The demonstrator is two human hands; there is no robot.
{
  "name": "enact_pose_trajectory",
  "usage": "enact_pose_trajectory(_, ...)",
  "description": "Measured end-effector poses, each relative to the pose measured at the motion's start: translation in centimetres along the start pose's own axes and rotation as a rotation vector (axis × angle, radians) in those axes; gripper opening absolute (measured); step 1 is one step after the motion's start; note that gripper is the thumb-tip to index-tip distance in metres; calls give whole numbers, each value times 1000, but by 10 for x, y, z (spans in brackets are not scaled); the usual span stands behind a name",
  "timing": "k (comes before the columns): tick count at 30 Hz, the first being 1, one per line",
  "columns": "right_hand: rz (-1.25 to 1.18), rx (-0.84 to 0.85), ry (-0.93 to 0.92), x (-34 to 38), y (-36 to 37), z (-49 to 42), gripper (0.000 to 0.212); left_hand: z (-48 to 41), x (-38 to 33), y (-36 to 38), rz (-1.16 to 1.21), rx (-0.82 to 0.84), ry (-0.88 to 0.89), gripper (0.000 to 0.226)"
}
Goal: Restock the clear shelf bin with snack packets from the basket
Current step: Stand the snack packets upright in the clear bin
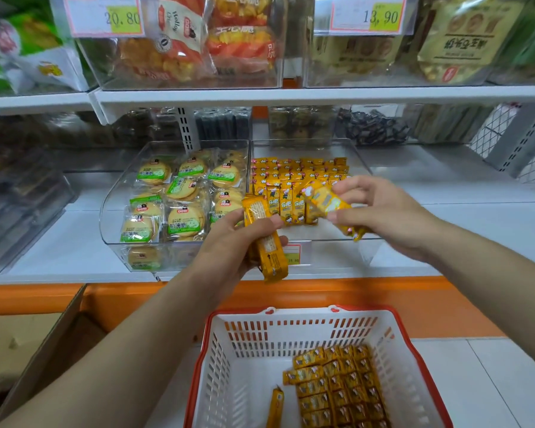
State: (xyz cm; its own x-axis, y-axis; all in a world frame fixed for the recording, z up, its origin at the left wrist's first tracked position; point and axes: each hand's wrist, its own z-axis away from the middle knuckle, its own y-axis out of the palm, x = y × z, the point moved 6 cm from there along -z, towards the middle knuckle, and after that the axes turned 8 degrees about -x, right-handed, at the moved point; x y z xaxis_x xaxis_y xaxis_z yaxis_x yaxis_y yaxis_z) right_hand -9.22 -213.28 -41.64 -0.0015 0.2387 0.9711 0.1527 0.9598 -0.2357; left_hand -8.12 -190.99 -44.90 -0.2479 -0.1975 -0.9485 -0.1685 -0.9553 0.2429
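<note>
- Clear shelf bin point(337, 253) sits on the lower shelf, just beside the biscuit bin point(107, 211). Rows of yellow snack packets point(294, 177) fill its back and its front is bare.
- Basket point(260, 341) below holds many more, so I judge the job about half done.
- My left hand point(232, 242) grips a few packets in front of the bin.
- My right hand point(380, 208) pinches a couple over the bin's front.

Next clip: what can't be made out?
Head view:
- Count of yellow snack packets in the left hand: its grip hides the stack.
- Near end of the white-and-red plastic basket: cut off by bottom edge.
- Left part of the small price label on the clear shelf bin: behind held packets.
</note>
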Motion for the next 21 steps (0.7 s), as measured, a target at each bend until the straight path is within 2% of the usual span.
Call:
enact_pose_trajectory(2,164,-50,-80,3,-17,-15,25,-2,-1,-3,-7,-9,-3,65)
enact_pose_trajectory(4,372,-68,-181,7,-29,-32,18,-4,-1,-5,-20,-11,2,64)
enact_pose_trajectory(6,642,-89,-301,10,-35,-52,21,-7,-1,-6,-38,-11,12,60)
enact_pose_trajectory(9,937,-68,-365,8,-34,-84,42,-13,1,-8,-60,-12,25,55)
enact_pose_trajectory(12,1061,-23,-291,-6,-26,-112,60,-19,4,-8,-58,-2,43,45)
enact_pose_trajectory(17,1262,-9,-261,-29,-6,-141,49,-27,8,-6,-80,-7,51,46)
enact_pose_trajectory(21,1232,-40,-244,-40,3,-152,52,-32,11,-4,-102,-16,38,63)
